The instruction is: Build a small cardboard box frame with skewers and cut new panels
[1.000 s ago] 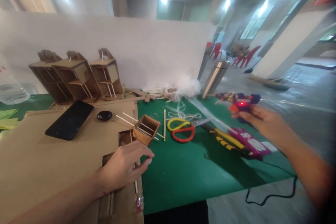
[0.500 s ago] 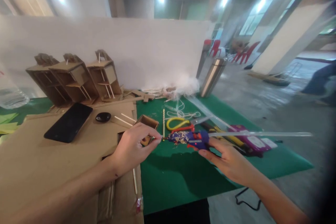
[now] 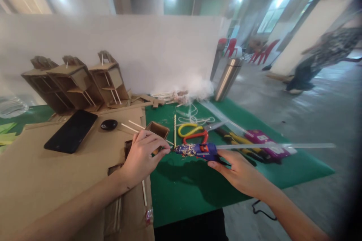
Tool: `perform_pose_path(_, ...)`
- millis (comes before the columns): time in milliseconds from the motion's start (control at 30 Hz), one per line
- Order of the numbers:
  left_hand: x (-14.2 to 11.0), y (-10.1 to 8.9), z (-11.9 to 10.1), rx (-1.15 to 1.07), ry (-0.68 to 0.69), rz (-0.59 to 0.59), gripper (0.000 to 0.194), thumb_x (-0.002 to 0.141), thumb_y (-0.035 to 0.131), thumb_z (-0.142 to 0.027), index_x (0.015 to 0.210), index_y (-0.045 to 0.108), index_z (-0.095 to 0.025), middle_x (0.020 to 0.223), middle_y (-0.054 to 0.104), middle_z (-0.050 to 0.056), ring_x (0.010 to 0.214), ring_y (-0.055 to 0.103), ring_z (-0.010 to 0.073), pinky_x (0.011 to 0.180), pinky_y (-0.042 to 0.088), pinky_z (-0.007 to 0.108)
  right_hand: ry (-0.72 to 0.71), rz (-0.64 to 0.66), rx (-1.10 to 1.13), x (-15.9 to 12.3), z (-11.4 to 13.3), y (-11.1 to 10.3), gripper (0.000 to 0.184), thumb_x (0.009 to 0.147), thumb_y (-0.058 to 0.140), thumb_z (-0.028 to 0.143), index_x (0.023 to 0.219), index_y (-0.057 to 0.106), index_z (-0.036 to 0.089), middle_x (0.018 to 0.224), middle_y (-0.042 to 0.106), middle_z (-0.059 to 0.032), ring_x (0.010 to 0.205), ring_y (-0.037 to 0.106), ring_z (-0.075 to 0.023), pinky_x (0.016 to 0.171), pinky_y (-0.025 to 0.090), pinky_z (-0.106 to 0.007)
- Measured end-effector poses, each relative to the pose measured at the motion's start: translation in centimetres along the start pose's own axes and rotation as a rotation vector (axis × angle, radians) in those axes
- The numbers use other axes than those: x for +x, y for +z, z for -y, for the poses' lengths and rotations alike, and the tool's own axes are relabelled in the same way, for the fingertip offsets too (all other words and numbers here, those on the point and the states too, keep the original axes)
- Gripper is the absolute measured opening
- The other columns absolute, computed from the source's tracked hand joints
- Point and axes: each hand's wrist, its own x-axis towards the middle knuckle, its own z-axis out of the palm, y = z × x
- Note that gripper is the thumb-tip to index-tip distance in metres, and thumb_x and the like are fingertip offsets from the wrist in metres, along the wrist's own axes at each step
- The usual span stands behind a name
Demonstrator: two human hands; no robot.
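My right hand (image 3: pixel 230 165) is wrapped around a blue hot glue gun (image 3: pixel 207 152), its body level and its nozzle toward the left. Bits of pale debris cling to the front of the gun, and a long clear glue stick (image 3: pixel 254 145) sticks out of its back. At the nozzle, my left hand (image 3: pixel 145 154) has thumb and forefinger pinched together. Whatever those fingertips hold is too small to make out. Behind the left hand lie a small open cardboard box (image 3: pixel 158 130) and thin wooden sticks (image 3: pixel 129 127).
Yellow-and-red-handled scissors (image 3: pixel 194 131), a twisted pale rod (image 3: pixel 175 130), pliers (image 3: pixel 251 150) and a purple packet (image 3: pixel 261 139) lie on the green tabletop. A steel flask (image 3: pixel 228 79) stands behind. Left are cardboard structures (image 3: pixel 109 79), a phone (image 3: pixel 70 131) and a black mouse (image 3: pixel 109 124).
The glue gun and both hands have shifted slightly left in view, with the nozzle still at my left fingertips. A person has come into view at the far right.
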Motion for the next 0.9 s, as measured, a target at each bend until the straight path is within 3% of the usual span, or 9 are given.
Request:
perform_pose_path(400,-0.18,0.26,-0.27,-0.002,0.032,0.045,0.004,0.088,0.069,-0.020,0.089,0.070,-0.023,0.092,0.075,-0.003,0.091,0.055,0.0205,0.085,0.039,0.038,-0.040,-0.040,-0.015,-0.09,-0.20,0.24,0.050,0.089,0.048,0.061,0.117,0.067,0.023,0.120,0.068,-0.0105,0.109,0.064,-0.0314,0.081,0.060,-0.042)
perform_pose_path(900,-0.34,0.37,-0.41,0.087,0.080,0.037,0.008,0.091,0.064,-0.024,0.091,0.072,-0.024,0.098,0.074,0.000,0.097,0.055,0.0227,0.087,0.041,0.040,-0.041,-0.002,-0.012,-0.20,-0.39,0.46,0.050,0.091,0.047,0.060,0.120,0.064,0.023,0.123,0.066,-0.0119,0.113,0.061,-0.0312,0.089,0.057,-0.044)
